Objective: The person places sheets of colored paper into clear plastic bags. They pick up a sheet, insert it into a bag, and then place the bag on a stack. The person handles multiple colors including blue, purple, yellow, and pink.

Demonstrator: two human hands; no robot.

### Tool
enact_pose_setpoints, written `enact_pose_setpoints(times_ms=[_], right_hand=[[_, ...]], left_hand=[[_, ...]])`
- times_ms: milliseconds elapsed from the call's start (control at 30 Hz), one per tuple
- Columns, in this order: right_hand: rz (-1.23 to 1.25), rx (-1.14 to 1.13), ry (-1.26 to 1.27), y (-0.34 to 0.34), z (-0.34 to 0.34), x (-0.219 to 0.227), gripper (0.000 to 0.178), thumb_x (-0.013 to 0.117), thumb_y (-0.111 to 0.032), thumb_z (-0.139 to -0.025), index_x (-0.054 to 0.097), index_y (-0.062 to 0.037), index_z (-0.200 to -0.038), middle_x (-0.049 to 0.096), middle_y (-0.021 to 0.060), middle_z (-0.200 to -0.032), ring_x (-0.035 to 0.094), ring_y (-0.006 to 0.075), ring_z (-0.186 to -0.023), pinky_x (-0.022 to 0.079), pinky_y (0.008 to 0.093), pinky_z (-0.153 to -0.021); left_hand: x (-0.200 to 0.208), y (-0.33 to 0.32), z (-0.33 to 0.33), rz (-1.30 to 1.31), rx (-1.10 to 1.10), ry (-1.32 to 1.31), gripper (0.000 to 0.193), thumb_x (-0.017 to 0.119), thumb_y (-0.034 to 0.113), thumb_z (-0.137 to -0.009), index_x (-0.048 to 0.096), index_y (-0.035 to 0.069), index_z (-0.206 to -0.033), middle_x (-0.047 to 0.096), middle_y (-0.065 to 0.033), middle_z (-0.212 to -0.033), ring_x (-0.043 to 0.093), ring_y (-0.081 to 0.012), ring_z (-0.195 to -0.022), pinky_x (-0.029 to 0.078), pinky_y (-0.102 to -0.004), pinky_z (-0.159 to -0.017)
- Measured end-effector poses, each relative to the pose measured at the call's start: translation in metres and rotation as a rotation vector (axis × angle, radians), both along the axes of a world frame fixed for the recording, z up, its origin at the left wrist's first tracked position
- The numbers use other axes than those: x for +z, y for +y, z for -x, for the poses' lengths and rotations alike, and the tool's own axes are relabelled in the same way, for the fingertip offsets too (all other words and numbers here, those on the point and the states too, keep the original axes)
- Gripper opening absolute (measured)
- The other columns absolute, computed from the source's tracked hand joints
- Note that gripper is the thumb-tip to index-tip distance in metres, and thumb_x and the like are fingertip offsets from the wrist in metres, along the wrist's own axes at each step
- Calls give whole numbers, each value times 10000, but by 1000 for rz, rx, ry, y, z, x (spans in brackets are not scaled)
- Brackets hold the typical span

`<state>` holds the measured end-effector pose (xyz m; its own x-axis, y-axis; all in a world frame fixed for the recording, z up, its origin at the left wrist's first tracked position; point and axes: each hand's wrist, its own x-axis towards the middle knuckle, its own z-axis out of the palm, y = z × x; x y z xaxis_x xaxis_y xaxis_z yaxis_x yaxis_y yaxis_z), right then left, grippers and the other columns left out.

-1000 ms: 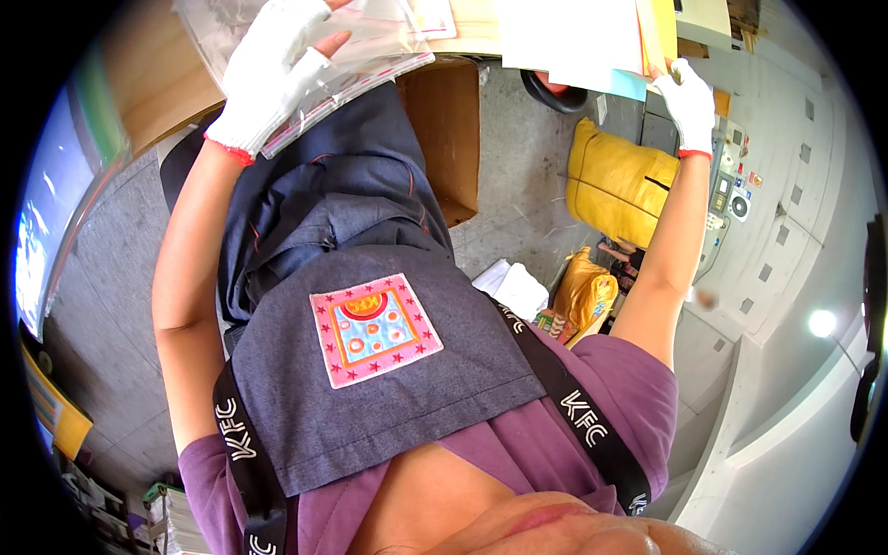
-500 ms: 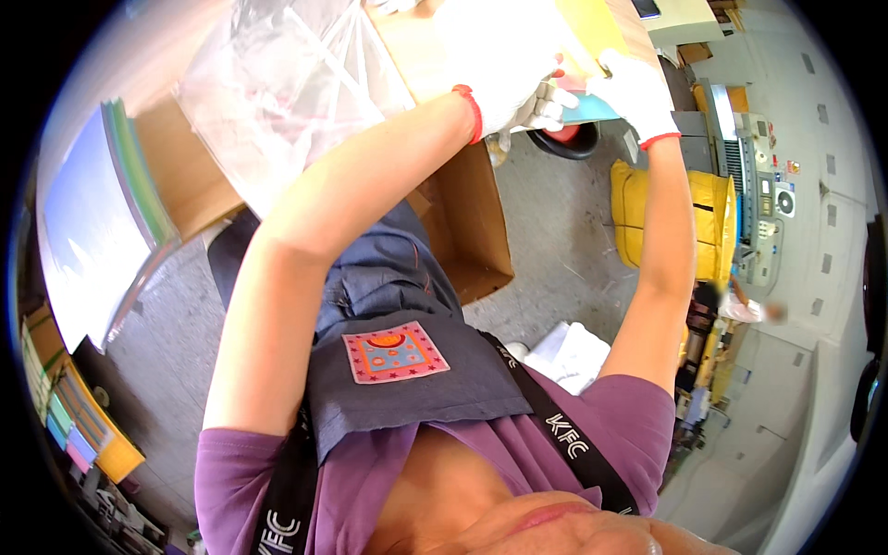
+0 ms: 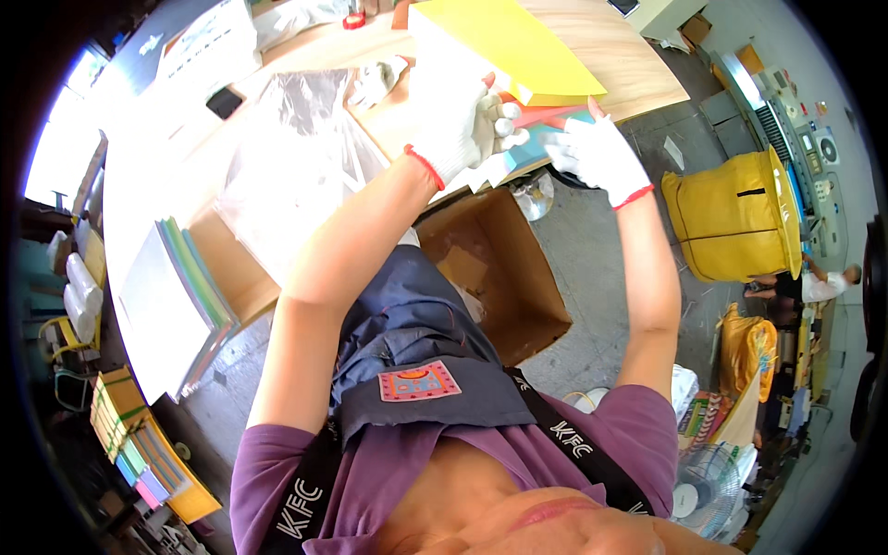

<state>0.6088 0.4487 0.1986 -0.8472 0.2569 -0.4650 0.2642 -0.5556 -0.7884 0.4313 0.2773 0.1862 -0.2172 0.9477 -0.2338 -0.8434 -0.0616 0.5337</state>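
Observation:
White knit gloves with red cuffs cover both my hands, some fingertips bare. My left hand [image 3: 462, 134] is over the table's near edge, fingers loosely bent and thumb apart, beside overexposed white sheets. To its right, my right hand [image 3: 606, 159] stretches its fingers leftward along the light-blue sheets [image 3: 529, 151], its thumb raised apart. Whether those fingers touch the sheets is unclear. A pink sheet [image 3: 548, 115] shows above the blue ones. Beyond lies a thick stack of yellow sheets [image 3: 518, 46].
Clear plastic film [image 3: 305, 139] and a stack of coloured-edge sheets [image 3: 176, 305] lie left on the wooden table [image 3: 638, 65]. An open cardboard box [image 3: 527, 296] stands below my hands. A yellow sack [image 3: 731, 217] sits right; a person [image 3: 823, 282] is farther off.
My view has shifted, showing more of the tabletop and the box. Both hands have come closer to me, and the right hand's fingers now point left, away from the yellow stack.

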Motion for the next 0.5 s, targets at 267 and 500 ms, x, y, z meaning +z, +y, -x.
enact_pose_setpoints(times_ms=[267, 500], right_hand=[[318, -676, 403, -24, 54, 23, 783, 546, -383, -941, 128, -6, -1484, 142, 183, -1556, 313, 340, -1383, 337, 540, -1108], [-4, -537, 318, 31, 86, -5, 390, 668, -193, -853, 523, -44, -1183, 598, 123, -1141, 622, 295, -1002, 598, 382, -780]], left_hand=[[-22, -29, -2, -120, -51, 132, 439, 371, 411, -1027, 549, 40, -1179, 628, -104, -892, 588, -212, -778, 481, -391, -853], [-143, -220, -9, 689, 263, 1814, 623, 599, 411, -897, 446, 51, -1382, 519, -236, -1270, 497, -390, -1161, 397, -465, -998]])
